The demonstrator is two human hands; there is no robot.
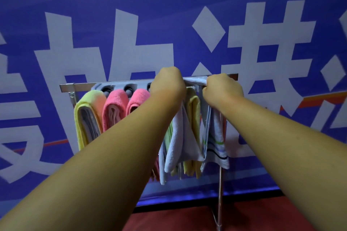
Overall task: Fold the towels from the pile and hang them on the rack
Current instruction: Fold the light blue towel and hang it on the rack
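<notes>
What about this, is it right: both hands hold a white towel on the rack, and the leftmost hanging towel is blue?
No. The head view shows the leftmost hanging towel is yellow, orange at the top, not blue. The left hand and right hand do hold a white towel on the rack.

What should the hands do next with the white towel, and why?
Probably smooth the white towel flat over the rack. The left hand and right hand both grip it at the top, and its hanging halves look bunched and uneven.
</notes>
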